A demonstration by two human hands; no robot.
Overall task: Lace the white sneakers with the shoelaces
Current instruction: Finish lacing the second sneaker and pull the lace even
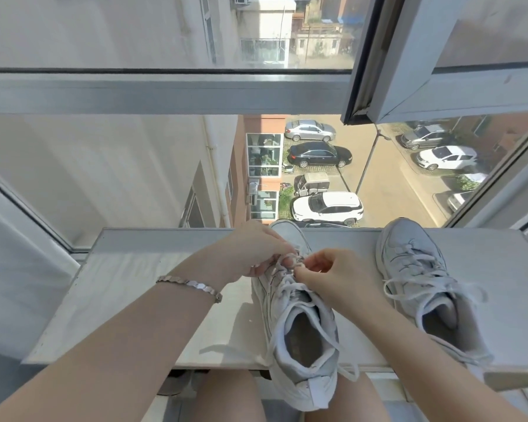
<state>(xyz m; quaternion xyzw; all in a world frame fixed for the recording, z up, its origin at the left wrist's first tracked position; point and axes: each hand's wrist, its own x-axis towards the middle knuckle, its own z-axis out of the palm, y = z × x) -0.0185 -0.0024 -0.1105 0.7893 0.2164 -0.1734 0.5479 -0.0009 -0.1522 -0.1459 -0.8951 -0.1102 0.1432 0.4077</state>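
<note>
- The sneaker I am working on (299,336) lies at the middle of the windowsill (134,284). Its long axis runs from toe at 12 o'clock to heel at 6 o'clock, and the heel hangs over the sill's near edge.
- My left hand (253,254) comes in from 9 o'clock with curled fingers pinching the shoelace (287,283) at the rows nearest the toe. A bracelet (192,284) sits on that wrist.
- My right hand (333,275) comes in from 3 o'clock. Its thumb and forefinger appear to nip the same lace just beside the left fingers.
- Both hands are at the toe end and equally near, so I judge the lacing has to progress towards 6 o'clock, up the tongue to the collar.
- A loose lace end trails past the heel at 5 o'clock.
- The second sneaker (415,269) stands apart at 3 o'clock, toe at 12, and looks already laced.
</note>
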